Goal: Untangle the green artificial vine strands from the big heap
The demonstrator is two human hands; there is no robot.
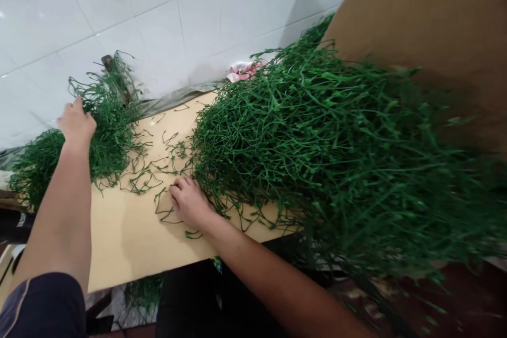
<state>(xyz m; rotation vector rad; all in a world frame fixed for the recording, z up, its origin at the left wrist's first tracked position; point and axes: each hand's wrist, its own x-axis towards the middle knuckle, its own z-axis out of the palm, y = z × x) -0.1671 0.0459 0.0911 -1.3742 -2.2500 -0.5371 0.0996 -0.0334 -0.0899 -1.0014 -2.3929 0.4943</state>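
Observation:
Thin green plastic-looking stems form a large heap [285, 132] across the middle and right of the table. A smaller pile [109, 132] of similar green stems lies at the left. My left hand [77, 121] rests on the upper left of that smaller pile; what its fingers hold, if anything, is hidden. My right hand [189, 202] is low over the table at the near left edge of the large heap, its fingers curled down among loose stems [144, 179]. Whether it pinches a stem is too small to tell.
The pale yellow tabletop [114, 243] meets a white tiled wall [138, 16] at the back. A brown cardboard sheet [428, 16] stands at the right. Red and white scraps [243, 71] lie behind the large heap. A dark object [16, 224] sits at the left edge.

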